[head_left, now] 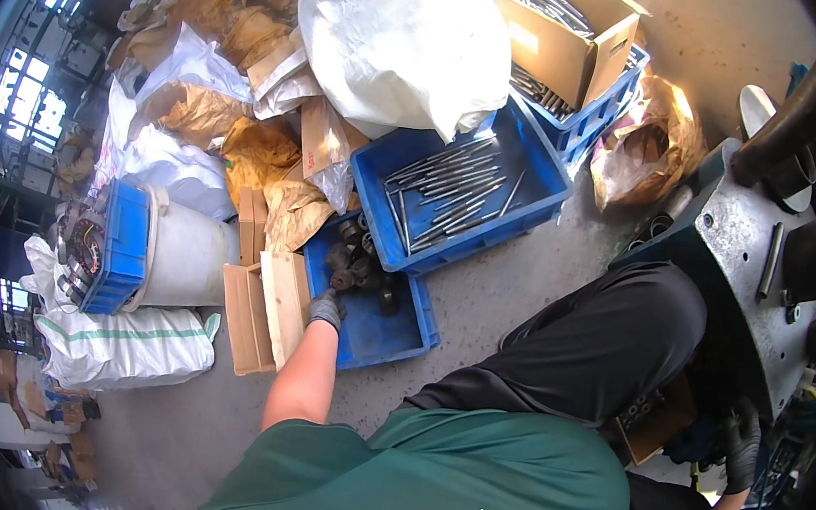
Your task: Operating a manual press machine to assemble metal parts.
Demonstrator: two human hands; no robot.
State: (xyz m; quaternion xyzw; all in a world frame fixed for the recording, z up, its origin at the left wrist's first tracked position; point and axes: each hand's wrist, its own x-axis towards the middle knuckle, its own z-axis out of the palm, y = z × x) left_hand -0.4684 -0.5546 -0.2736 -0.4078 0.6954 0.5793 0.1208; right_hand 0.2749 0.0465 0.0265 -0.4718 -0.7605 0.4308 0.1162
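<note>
My left hand (327, 309), in a grey glove, reaches over the near left rim of a low blue crate (386, 338). Dark round metal parts (359, 262) lie heaped in that crate, just beyond the fingers. The fingers are small and partly hidden, so whether they grip a part cannot be told. Off to the right, my right hand (740, 452), in a dark glove, is by the near edge of a metal machine table (732, 237). Its fingers look stretched out, with nothing seen in them.
A larger blue crate (533, 219) of metal rods overlaps the low one. Behind stand a white sack (392, 42) and a cardboard box (552, 55) of rods. An opened carton (249, 323) flanks my left forearm. A short rod (772, 258) lies on the machine table.
</note>
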